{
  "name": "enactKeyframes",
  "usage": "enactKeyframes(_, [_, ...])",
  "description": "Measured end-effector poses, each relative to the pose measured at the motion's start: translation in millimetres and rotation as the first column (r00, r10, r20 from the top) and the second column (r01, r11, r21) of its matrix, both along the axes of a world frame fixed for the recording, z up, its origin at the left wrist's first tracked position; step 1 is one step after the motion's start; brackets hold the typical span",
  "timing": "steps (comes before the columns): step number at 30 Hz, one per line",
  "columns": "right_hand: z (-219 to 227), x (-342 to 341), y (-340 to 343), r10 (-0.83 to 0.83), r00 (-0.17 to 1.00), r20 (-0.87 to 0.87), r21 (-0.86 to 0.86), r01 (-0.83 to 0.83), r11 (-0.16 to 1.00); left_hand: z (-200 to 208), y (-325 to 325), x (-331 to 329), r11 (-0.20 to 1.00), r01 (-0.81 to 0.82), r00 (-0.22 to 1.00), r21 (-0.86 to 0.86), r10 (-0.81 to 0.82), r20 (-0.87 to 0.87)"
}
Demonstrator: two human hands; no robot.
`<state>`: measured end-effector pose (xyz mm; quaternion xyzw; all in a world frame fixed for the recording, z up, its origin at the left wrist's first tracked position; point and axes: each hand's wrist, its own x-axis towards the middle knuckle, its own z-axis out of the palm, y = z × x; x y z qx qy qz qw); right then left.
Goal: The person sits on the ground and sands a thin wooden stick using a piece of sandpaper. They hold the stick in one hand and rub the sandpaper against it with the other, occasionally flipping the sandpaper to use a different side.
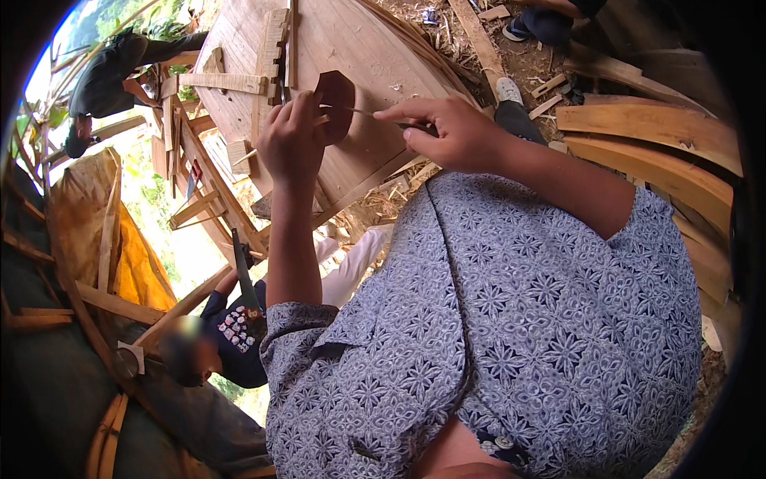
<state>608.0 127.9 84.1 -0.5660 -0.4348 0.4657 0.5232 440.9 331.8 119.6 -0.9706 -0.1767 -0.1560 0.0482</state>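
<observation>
Over wood panel, R grip on blade, L grip unclear, brown block nr (+ saw)

Wooden planks lie at right, a yellow tarp hangs at left, and scraps litter the ground.

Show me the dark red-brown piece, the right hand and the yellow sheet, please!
Dark red-brown piece (338,89): head view, upper part of its flat face.
Right hand (456,131): head view, back of the hand.
Yellow sheet (137,262): head view, its bright part.
</observation>
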Motion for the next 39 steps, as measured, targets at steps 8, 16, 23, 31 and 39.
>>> enactKeyframes(8, [20, 6, 9, 0.076, 0.990, 0.115, -0.060, -0.070, 0.996, -2, -1, -1, 1.000, -0.006, 1.000, 0.015, 0.005, 0.029])
enactKeyframes(16, [22, 1, 32, 0.107, 0.931, 0.349, -0.014, -0.109, 0.994, 6, -15, 13, 0.998, 0.061, 0.997, 0.032, -0.062, 0.043])
enactKeyframes(23, [18, -9, 54, 0.083, 0.942, 0.325, 0.062, -0.109, 0.992, 16, -5, 10, 0.999, 0.037, 0.999, -0.017, -0.037, 0.020])
enactKeyframes(31, [41, 8, 16, 0.136, 0.945, 0.297, -0.073, -0.119, 0.990, 28, 23, -7, 0.997, -0.083, 0.996, 0.002, 0.083, 0.029])
enactKeyframes(39, [47, -3, 36, 0.084, 0.949, 0.303, 0.005, -0.090, 0.996, 34, -5, 8, 0.996, 0.048, 0.997, -0.074, -0.042, 0.070])
